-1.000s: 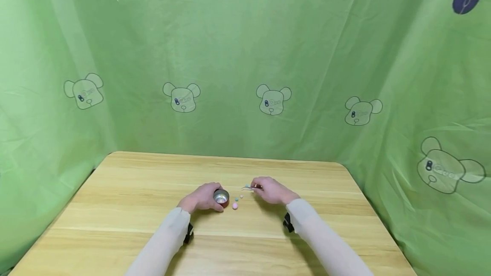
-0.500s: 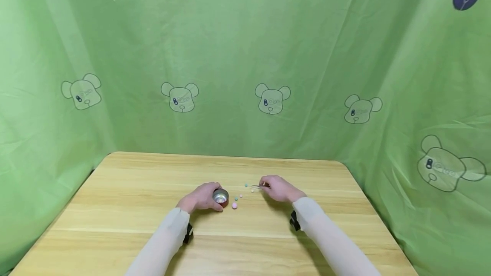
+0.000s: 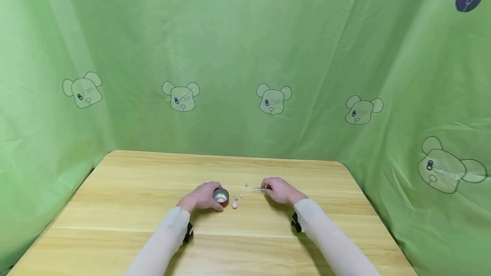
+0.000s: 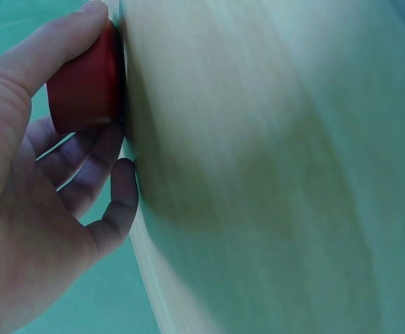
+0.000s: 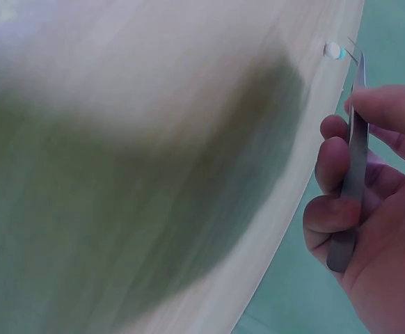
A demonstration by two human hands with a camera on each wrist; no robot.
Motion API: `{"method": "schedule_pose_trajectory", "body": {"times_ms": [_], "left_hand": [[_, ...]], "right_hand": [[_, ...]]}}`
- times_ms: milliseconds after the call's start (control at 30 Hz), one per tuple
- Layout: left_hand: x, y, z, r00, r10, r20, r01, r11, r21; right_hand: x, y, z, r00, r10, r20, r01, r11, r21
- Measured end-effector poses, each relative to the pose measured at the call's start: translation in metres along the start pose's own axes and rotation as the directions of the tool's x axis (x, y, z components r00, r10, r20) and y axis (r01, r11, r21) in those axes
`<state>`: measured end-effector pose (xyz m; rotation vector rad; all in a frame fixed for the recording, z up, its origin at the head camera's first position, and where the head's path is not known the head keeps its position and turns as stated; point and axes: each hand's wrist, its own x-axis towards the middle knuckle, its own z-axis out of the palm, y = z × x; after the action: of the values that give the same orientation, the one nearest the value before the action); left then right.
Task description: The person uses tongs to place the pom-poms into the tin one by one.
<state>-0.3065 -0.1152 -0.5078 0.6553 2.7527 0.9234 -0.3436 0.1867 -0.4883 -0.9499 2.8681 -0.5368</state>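
Observation:
My left hand (image 3: 203,197) grips a small round red tin (image 4: 88,90), thumb on one side and fingers on the other. The tin stands upright on the table, its bright metal inside facing up. Pinched in my right hand (image 3: 281,191) is a pair of metal tweezers (image 5: 355,160) with fine bent tips. In the head view the tips are at a tiny pale ball (image 3: 252,190); whether they grip it I cannot tell. Between the hands lie a larger pink ball (image 3: 235,205), a teal ball (image 3: 236,198), a pale pink ball (image 3: 241,196) and another teal ball (image 3: 246,185).
Everything stands on a light wooden table (image 3: 153,242) with rounded far corners. A green curtain (image 3: 226,135) printed with bear heads hangs behind the table and along both sides. Dark devices are strapped under both wrists.
My right hand has moved to the right with the tweezers, bringing their tips from left of the pale ball to it. My left hand and the tin have stayed in place.

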Motion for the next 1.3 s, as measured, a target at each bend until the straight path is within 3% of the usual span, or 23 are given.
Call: {"method": "schedule_pose_trajectory", "body": {"times_ms": [1300], "left_hand": [[-0.0007, 0.0025, -0.0027, 1.0, -0.002, 0.015, 0.002, 1.0, 0.008]], "right_hand": [[0.0038, 0.0051, 0.006, 0.999, 0.037, 0.017, -0.038, 0.998, 0.053]]}}
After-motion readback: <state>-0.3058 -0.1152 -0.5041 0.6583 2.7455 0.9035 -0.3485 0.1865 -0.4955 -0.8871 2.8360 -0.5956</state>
